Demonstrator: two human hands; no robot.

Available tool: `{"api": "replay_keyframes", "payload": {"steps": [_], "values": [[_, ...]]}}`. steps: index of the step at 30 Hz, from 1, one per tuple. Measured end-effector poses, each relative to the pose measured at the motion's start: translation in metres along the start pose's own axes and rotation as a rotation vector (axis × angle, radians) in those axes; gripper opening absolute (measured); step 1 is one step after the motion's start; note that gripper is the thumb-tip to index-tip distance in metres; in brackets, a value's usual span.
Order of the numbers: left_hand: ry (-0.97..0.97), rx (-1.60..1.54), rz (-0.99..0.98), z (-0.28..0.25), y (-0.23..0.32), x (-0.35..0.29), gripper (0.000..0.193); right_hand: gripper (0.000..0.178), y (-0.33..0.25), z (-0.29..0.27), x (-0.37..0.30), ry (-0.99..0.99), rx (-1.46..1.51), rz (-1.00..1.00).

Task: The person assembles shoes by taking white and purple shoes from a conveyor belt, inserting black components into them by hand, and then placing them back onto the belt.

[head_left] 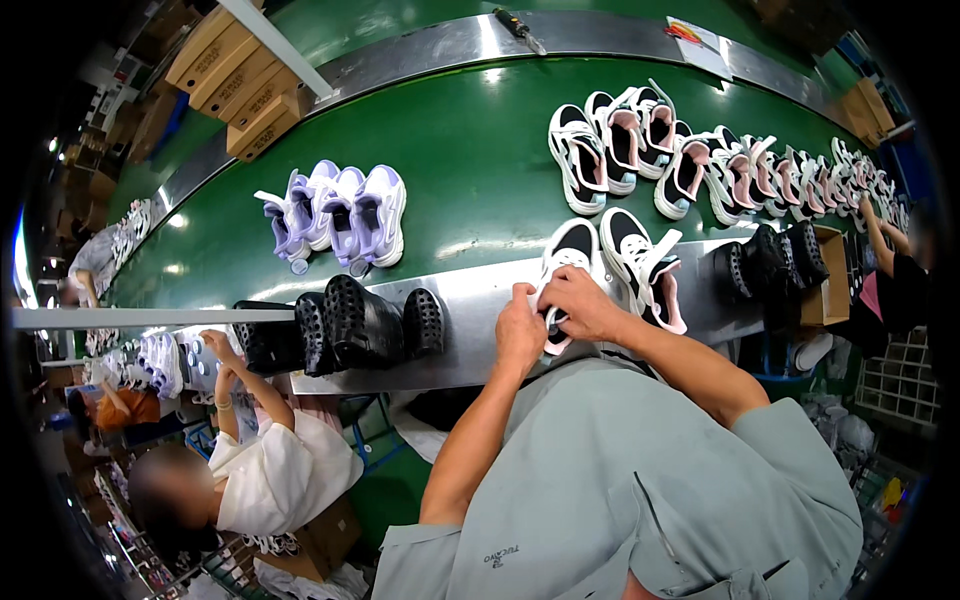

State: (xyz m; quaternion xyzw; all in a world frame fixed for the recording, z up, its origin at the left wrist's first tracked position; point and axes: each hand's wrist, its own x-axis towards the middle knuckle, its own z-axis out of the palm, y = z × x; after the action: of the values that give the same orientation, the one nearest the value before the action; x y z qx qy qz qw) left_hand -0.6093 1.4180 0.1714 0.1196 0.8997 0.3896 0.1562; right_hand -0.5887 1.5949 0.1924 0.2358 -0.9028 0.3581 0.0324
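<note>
A black and white sneaker (572, 246) rests on the metal edge of the bench, its toe pointing away from me. My left hand (521, 327) grips its left side near the heel end, fingers curled. Over the shoe's opening my right hand (578, 303) is closed, fingertips bent in at the tongue and laces; any small part between them is hidden. Just to the right lies another black and white sneaker (626, 240) with pink lining, its white strap sticking up, touched by neither hand.
Lilac-white sneakers (340, 212) stand left on the green belt (470, 130); several black-and-white ones (685, 170) line the right. Black knob-soled footwear (360, 325) sits at both sides. Cardboard boxes (240, 85), a screwdriver (518, 30) and paper (700, 48) lie beyond. A co-worker (285, 455) works left, another right.
</note>
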Motion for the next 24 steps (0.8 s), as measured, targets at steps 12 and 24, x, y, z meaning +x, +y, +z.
{"api": "replay_keyframes", "payload": {"steps": [12, 24], "values": [[0.055, 0.370, 0.831, -0.022, 0.049, -0.001, 0.021, 0.022, 0.016, -0.012, -0.036, 0.472, 1.154, 0.703], [-0.047, 0.269, 0.277, -0.045, 0.058, -0.037, 0.050, 0.030, -0.006, -0.074, -0.029, 0.007, 0.976, 0.588]]}}
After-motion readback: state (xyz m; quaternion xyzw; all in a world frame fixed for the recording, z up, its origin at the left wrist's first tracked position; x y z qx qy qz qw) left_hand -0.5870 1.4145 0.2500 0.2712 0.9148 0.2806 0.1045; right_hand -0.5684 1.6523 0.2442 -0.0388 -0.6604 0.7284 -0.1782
